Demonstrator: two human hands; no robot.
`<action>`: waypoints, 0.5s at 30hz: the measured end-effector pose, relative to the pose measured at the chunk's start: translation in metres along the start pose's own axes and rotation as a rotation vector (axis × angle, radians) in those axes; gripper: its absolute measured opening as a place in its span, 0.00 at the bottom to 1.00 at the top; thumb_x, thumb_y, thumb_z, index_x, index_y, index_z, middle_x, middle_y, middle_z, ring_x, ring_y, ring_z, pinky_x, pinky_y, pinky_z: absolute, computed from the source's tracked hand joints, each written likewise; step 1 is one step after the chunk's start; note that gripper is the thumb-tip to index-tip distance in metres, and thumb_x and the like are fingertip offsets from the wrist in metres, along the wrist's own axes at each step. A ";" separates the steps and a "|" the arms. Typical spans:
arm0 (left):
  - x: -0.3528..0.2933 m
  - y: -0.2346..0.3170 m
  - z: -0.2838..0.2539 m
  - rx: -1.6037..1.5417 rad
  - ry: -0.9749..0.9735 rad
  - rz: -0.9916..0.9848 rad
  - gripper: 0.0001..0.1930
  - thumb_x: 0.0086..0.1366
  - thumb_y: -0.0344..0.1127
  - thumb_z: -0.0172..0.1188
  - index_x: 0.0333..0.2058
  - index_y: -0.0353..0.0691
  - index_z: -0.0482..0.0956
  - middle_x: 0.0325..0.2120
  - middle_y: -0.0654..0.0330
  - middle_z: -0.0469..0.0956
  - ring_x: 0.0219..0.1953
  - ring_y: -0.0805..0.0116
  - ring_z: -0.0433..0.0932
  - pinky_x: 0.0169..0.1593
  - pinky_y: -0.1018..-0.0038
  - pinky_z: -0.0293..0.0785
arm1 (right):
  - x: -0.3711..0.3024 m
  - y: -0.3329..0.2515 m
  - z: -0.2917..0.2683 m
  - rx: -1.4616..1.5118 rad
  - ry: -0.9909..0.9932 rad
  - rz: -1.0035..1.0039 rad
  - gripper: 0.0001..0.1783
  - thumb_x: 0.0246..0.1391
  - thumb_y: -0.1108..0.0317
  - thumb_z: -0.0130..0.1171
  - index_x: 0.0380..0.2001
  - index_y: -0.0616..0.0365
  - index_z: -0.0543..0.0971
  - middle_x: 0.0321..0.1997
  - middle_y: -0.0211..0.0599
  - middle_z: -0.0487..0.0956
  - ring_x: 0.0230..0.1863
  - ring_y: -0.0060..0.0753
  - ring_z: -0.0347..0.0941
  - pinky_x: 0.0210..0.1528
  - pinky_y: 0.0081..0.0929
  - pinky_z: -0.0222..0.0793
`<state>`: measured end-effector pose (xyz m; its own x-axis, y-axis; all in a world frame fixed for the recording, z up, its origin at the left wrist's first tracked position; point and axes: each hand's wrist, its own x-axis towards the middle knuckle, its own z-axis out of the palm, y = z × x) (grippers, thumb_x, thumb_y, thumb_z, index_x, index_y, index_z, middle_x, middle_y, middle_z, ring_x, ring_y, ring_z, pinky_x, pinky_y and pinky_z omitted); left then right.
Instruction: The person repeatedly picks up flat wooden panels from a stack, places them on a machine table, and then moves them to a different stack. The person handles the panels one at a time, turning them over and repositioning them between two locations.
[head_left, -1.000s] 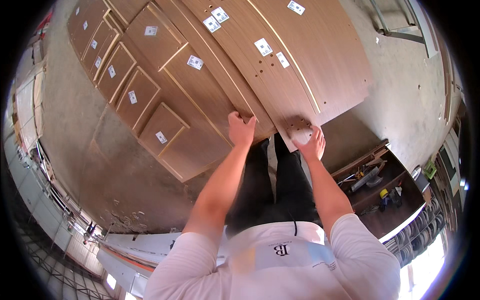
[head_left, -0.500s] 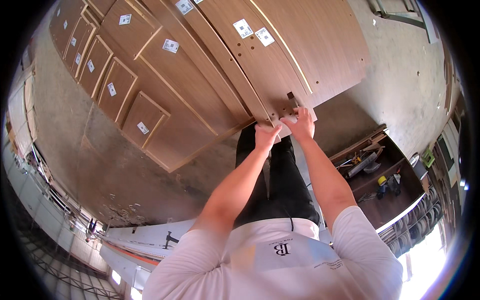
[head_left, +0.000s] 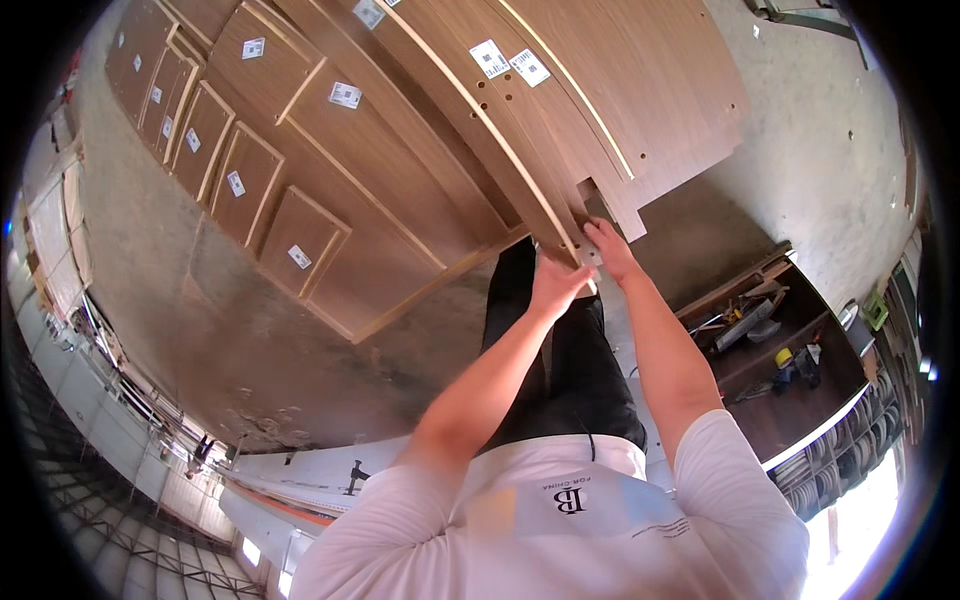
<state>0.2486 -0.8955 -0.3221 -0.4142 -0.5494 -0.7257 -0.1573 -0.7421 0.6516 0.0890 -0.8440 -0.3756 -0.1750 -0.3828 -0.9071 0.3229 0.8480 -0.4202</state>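
Observation:
A long wood-grain panel [head_left: 540, 130] with drilled holes and a notch at its near end lies before me, its pale left edge turned up. My left hand [head_left: 555, 287] is closed round the near end of that panel, thumb over the edge, fingers mostly hidden beneath. Against the same end, to the right by the notch, my right hand [head_left: 614, 255] grips with its fingers bent; the fingertips are partly hidden. White labels [head_left: 490, 58] are stuck on the panel surface. Another wide brown panel [head_left: 680, 100] lies along its right side.
Several smaller brown panels [head_left: 300, 235] with labels lie in a stack at left, over a concrete floor [head_left: 330, 390]. A dark open box [head_left: 790, 390] with hand tools and a yellow item stands at my right. A white machine [head_left: 300, 455] is behind me at left.
The long panel has tilted, so its pale left edge now shows. My left hand has moved slightly right and lower with it; my right hand has shifted slightly right and down.

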 end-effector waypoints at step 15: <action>0.089 0.131 -0.072 -0.566 -0.013 -0.156 0.35 0.72 0.67 0.47 0.59 0.40 0.72 0.53 0.61 0.78 0.56 0.63 0.75 0.60 0.62 0.71 | -0.137 -0.074 0.023 -0.828 0.155 -0.146 0.50 0.49 0.37 0.69 0.64 0.60 0.66 0.61 0.54 0.75 0.62 0.56 0.71 0.63 0.46 0.68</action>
<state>0.2553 -1.0696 -0.3173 -0.4359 -0.4150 -0.7986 0.2848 -0.9053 0.3151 0.1101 -0.8623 -0.2213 -0.3068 -0.5061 -0.8060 -0.4860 0.8115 -0.3246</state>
